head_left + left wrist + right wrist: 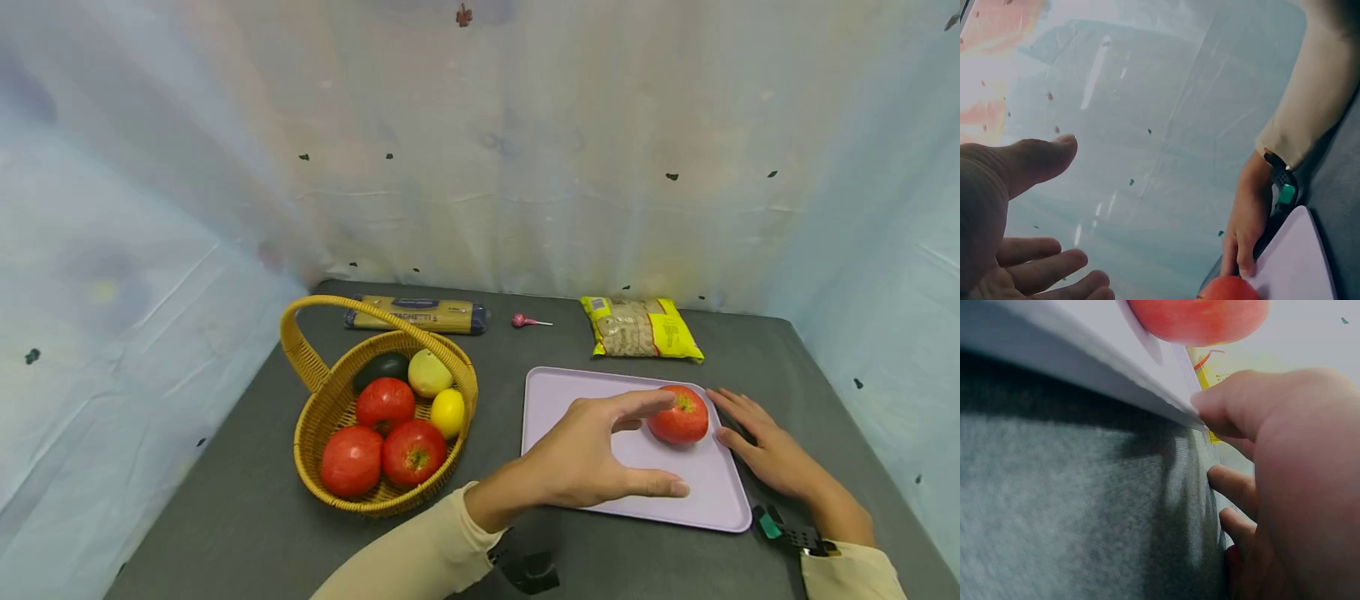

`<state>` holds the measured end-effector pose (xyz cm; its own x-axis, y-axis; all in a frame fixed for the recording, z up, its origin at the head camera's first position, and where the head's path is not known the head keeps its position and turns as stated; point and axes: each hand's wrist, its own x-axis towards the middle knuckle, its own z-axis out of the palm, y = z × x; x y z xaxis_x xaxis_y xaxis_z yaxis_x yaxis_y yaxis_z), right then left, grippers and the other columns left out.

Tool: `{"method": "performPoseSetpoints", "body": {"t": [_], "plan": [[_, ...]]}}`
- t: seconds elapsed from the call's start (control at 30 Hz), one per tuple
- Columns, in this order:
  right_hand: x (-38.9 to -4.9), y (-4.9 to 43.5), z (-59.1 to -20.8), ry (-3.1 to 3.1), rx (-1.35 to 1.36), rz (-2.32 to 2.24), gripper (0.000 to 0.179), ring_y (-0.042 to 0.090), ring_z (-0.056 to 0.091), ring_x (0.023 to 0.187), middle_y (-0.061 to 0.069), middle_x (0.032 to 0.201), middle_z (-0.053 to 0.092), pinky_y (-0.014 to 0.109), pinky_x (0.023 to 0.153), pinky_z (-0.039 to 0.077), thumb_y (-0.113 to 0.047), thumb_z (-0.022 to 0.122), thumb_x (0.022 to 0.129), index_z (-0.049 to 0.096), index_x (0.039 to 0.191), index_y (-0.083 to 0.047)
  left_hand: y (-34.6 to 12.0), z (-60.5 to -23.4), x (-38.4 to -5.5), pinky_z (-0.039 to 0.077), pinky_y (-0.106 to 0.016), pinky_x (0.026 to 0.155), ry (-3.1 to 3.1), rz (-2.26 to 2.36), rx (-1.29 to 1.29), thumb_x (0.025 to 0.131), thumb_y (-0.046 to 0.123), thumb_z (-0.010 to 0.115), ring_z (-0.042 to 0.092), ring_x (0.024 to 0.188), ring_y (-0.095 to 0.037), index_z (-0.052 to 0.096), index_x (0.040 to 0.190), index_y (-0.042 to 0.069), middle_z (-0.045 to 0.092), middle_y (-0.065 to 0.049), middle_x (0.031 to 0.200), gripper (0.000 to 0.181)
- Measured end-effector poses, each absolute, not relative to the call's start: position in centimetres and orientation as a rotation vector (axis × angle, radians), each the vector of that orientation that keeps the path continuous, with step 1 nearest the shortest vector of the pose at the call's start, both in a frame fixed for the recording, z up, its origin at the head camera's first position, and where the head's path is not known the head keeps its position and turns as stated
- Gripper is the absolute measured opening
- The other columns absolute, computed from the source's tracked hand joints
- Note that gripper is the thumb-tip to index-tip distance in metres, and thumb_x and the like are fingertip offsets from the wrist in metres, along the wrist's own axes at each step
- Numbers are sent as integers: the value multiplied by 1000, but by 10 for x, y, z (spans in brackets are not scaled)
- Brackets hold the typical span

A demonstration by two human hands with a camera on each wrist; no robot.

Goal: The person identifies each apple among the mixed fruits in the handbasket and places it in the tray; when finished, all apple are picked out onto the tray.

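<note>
A red apple (678,415) sits on the right part of a pale lilac tray (637,500). My left hand (577,450) is held over the tray, to the left of the apple, its thumb and fingers spread wide apart with nothing between them. In the left wrist view, the left thumb (1038,159) and fingers stand well separated. My right hand (780,454) rests beside the tray's right edge. Its thumb (1229,403) touches the tray rim in the right wrist view, while the other fingers reach down outside it.
Left of the tray stands a wicker basket (303,450) holding several fruits: red apples, a yellow lemon, a pale green fruit and a dark one. Along the back lie a spaghetti pack (427,315), a pink lollipop (521,320) and a yellow bag (637,327). Pale curtains (495,167) surround the table.
</note>
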<state>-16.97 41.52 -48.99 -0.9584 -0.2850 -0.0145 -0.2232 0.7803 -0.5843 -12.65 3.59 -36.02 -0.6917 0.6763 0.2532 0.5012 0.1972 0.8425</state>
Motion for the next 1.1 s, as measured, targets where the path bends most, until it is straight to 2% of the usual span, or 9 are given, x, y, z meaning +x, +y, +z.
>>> {"method": "performPoseSetpoints", "body": {"t": [0.17, 0.3, 0.6, 0.77, 0.83, 0.97, 1.1], "plan": [[-168, 415, -489, 2851, -389, -917, 70, 71, 11, 156, 40, 170, 26, 96, 108, 15, -33, 59, 113, 31, 173, -10, -3, -356, -109, 48, -20, 117, 2073, 1625, 1118, 90, 17, 92, 61, 139, -1, 59, 157, 14, 63, 6, 157, 75], [-168, 415, -490, 2850, -382, -917, 70, 71, 11, 156, 40, 170, 26, 96, 107, 16, -34, 59, 113, 31, 173, -11, -44, -356, -96, 49, -26, 119, 1939, 1643, 1049, 90, 12, 91, 61, 141, -5, 59, 156, 17, 64, 5, 156, 74], [-168, 415, -489, 2848, -375, -922, 70, 70, 11, 156, 39, 171, 26, 96, 107, 16, -33, 59, 113, 30, 173, -12, -141, -356, -79, 52, -29, 117, 2158, 1455, 888, 94, 32, 90, 62, 142, -12, 59, 157, 27, 64, 9, 156, 71], [-167, 416, -489, 2847, -362, -934, 70, 70, 9, 157, 40, 171, 25, 97, 108, 14, -33, 59, 113, 30, 173, -12, -192, -345, -77, 60, -38, 109, 2441, 1217, 828, 94, 52, 86, 68, 135, -20, 60, 155, 31, 65, 7, 154, 70], [-167, 416, -489, 2846, -362, -932, 70, 71, 9, 156, 40, 171, 25, 97, 107, 15, -33, 59, 113, 30, 173, -12, -210, -342, -77, 63, -40, 102, 2539, 1113, 785, 92, 58, 84, 70, 131, -24, 61, 155, 29, 66, 4, 153, 73], [-167, 416, -489, 2851, -368, -921, 70, 70, 12, 156, 39, 171, 26, 97, 106, 17, -34, 60, 113, 31, 173, -12, -237, -341, -79, 65, -38, 91, 2705, 914, 696, 90, 60, 86, 73, 120, -23, 64, 152, 24, 69, 0, 149, 75], [-168, 415, -489, 2854, -369, -916, 70, 69, 13, 156, 38, 172, 26, 97, 105, 19, -34, 60, 112, 31, 173, -13, -249, -347, -84, 64, -36, 86, 2827, 756, 657, 88, 49, 92, 74, 110, -17, 68, 147, 18, 74, -1, 140, 71]]}}
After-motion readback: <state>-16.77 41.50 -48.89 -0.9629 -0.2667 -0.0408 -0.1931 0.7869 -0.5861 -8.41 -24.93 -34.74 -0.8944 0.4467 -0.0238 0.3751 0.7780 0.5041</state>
